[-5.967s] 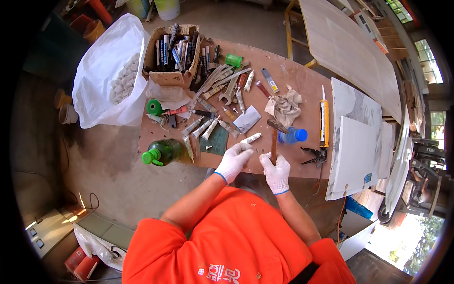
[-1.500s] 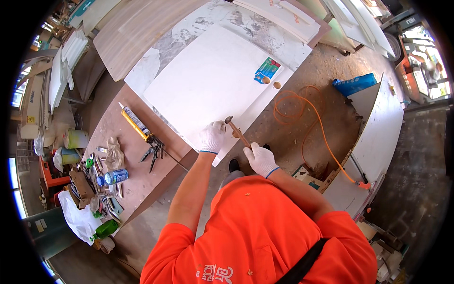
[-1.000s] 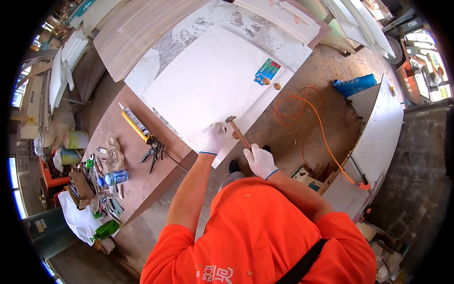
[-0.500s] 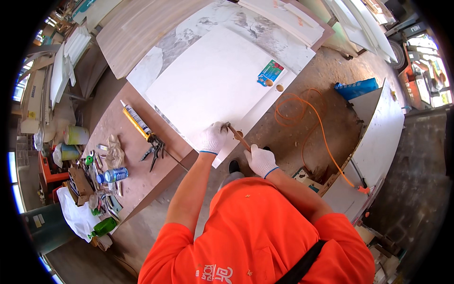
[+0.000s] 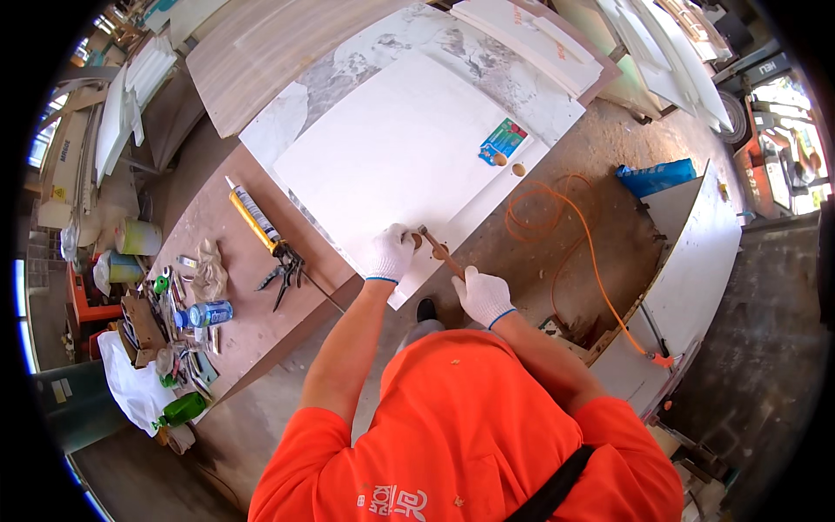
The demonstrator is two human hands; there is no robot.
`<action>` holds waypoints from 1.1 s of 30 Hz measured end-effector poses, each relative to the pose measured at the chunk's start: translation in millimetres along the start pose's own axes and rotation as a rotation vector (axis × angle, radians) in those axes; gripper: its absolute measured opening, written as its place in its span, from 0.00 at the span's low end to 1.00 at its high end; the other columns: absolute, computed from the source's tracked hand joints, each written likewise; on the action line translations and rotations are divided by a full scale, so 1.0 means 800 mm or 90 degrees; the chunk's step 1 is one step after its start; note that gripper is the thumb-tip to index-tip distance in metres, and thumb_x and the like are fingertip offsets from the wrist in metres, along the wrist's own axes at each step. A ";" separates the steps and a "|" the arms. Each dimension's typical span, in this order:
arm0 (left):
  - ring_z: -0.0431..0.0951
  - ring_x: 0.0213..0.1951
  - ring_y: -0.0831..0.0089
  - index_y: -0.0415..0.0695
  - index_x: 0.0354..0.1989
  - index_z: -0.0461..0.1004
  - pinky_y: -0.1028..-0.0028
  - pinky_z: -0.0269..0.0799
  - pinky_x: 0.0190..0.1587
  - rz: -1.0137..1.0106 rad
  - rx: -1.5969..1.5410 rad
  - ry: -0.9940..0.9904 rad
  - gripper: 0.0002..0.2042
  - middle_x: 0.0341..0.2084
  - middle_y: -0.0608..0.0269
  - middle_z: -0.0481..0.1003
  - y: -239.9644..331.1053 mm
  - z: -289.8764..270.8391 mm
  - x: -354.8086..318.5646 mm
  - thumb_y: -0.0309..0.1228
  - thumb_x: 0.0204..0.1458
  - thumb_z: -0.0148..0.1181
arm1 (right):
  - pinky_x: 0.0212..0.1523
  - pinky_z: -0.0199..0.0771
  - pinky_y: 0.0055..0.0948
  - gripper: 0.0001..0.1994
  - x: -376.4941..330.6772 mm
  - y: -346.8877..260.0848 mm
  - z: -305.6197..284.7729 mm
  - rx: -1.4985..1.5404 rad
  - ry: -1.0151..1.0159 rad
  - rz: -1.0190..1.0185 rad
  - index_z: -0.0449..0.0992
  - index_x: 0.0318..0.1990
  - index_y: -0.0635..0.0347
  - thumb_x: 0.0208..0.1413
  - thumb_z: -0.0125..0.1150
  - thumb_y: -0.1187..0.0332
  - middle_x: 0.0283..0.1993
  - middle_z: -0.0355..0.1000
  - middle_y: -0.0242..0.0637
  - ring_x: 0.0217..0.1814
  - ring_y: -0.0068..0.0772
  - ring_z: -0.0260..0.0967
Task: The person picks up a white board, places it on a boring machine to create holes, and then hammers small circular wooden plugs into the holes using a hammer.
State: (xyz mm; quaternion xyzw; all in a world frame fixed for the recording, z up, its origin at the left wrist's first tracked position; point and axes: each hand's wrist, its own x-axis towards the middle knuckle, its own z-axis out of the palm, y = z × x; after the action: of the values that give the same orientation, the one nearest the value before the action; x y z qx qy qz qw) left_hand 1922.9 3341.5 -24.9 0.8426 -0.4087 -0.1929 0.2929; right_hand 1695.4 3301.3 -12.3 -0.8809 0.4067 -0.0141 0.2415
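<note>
My right hand [image 5: 483,297], in a white knit glove, is wrapped round the wooden handle of a hammer [image 5: 444,257]. The hammer's head lies just right of my left hand's fingertips, over the near corner of a white panel [image 5: 383,148]. My left hand [image 5: 390,254], gloved too, rests at that corner with its fingers curled together; what they pinch, if anything, is too small to make out. Round holes show beside the hammer head, and more lie near the panel's right corner, by a blue and green packet [image 5: 502,141].
A caulking gun [image 5: 261,228] lies on the brown bench [image 5: 252,322] at left, near a water bottle [image 5: 211,313], a green bottle [image 5: 181,409] and loose tools. An orange hose [image 5: 584,235] snakes across the floor to a white panel box [image 5: 687,261] at right.
The hammer head has shifted slightly right, away from my left fingertips, uncovering a hole. Both hands stay in nearly the same place. The whole view has shifted a little.
</note>
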 end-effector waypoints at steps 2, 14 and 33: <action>0.82 0.37 0.47 0.43 0.38 0.80 0.55 0.77 0.43 -0.010 0.000 -0.017 0.10 0.32 0.45 0.81 -0.003 -0.006 0.001 0.35 0.56 0.58 | 0.27 0.75 0.53 0.18 0.001 -0.002 -0.008 0.024 0.023 -0.021 0.70 0.34 0.62 0.66 0.53 0.54 0.22 0.75 0.51 0.25 0.57 0.76; 0.83 0.37 0.47 0.44 0.34 0.82 0.54 0.78 0.41 0.122 0.313 -0.175 0.12 0.31 0.46 0.81 -0.003 -0.031 0.036 0.39 0.51 0.59 | 0.32 0.76 0.55 0.20 0.009 -0.017 -0.024 0.032 -0.061 0.017 0.73 0.38 0.63 0.66 0.51 0.51 0.27 0.78 0.52 0.30 0.58 0.78; 0.82 0.28 0.47 0.42 0.27 0.81 0.54 0.76 0.35 0.149 0.202 -0.115 0.13 0.23 0.43 0.79 -0.009 -0.024 0.022 0.40 0.48 0.63 | 0.42 0.77 0.53 0.23 -0.015 0.000 -0.019 0.120 -0.120 0.125 0.75 0.41 0.63 0.65 0.49 0.49 0.36 0.80 0.52 0.38 0.58 0.79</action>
State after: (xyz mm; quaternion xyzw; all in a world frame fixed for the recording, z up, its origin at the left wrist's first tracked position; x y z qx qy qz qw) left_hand 1948.7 3337.2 -16.8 0.8040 -0.5539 -0.1658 0.1392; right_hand 1684.1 3303.8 3.2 -0.8075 0.4635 0.0543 0.3608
